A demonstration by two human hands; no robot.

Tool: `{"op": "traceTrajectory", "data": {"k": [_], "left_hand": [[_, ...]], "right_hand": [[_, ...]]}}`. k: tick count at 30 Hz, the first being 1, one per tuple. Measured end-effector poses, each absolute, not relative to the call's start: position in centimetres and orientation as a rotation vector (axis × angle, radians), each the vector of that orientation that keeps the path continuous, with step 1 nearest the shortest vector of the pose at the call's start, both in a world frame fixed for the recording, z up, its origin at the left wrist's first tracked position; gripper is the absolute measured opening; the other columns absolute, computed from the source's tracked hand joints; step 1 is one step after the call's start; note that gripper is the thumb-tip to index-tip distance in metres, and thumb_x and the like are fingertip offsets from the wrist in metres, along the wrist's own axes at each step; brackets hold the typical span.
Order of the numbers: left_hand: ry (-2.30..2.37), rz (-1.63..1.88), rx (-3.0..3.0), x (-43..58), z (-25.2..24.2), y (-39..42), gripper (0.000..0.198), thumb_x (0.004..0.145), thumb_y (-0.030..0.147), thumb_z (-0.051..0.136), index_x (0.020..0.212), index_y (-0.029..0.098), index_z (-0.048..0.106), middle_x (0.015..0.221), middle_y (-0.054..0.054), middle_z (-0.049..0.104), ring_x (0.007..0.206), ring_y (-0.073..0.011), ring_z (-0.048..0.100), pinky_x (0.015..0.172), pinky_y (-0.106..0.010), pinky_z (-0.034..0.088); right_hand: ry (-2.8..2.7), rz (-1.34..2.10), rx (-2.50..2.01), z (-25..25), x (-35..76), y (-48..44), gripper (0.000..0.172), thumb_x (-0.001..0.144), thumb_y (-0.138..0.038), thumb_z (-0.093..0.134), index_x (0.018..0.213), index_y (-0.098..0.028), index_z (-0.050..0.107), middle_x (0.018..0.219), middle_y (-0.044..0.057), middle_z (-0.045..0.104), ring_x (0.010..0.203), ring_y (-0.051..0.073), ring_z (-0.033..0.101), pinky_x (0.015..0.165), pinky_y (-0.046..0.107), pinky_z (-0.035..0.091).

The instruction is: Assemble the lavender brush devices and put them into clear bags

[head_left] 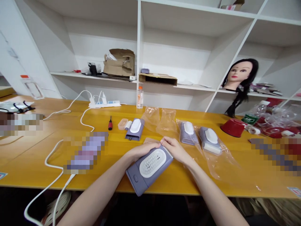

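Note:
A purple box-shaped device (154, 168) with a white oval panel of small bumps is tilted over the table's front edge. My left hand (144, 149) is closed round its far left side, the fingers partly hidden behind it. My right hand (173, 149) is closed at its far end, thumb and fingers bent against the edge; what lies between the fingertips is hidden. Beyond my hands lies a similar purple device (135, 128) with a white oval. Two more, a bagged purple device (188, 133) and another bagged purple device (210, 139), lie to the right in clear plastic.
A red-handled screwdriver (110, 124), a small peach-coloured tray (122, 124) and a power strip (105, 104) lie toward the back. White cables (50, 150) run down the left. An orange-capped bottle (139, 98) stands by the shelf. A red bowl (232, 127) is at right.

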State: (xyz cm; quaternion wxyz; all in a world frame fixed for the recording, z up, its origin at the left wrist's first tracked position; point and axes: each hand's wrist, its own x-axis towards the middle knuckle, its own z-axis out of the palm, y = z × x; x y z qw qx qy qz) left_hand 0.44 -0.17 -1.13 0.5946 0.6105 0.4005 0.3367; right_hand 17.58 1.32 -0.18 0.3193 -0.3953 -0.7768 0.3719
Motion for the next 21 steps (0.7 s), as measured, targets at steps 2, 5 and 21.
{"op": "traceTrajectory", "data": {"k": [2,5,21], "left_hand": [[0.895,0.793,1.426,0.6,-1.4,0.0,0.031,0.075,0.044,0.050,0.072,0.015,0.058,0.068,0.000,0.053,0.064,-0.0124,0.044,0.060,-0.025,0.033],[0.840,0.824,1.448,0.7,-1.6,0.4,0.035,0.072,0.049,0.054,0.068,0.014,0.058,0.067,0.000,0.052,0.064,-0.0124,0.044,0.060,-0.025,0.032],[0.873,0.890,1.337,0.5,-0.8,-0.2,0.037,0.062,0.051,0.062,0.060,0.014,0.055,0.058,0.002,0.048,0.055,-0.0103,0.040,0.054,-0.025,0.030]], "right_hand": [[-2.051,1.047,-1.002,0.0,17.6,1.2,0.034,0.083,-0.048,0.045,0.069,-0.018,0.049,0.065,-0.003,0.045,0.062,0.011,0.041,0.058,0.023,0.033],[-2.021,1.151,-0.978,0.1,17.7,1.1,0.033,0.082,-0.049,0.047,0.070,-0.018,0.048,0.067,-0.003,0.044,0.064,0.011,0.040,0.059,0.023,0.033],[-1.849,1.257,-0.984,0.5,17.4,0.7,0.032,0.077,-0.050,0.054,0.072,-0.018,0.050,0.061,-0.004,0.044,0.054,0.009,0.037,0.050,0.021,0.027]]}}
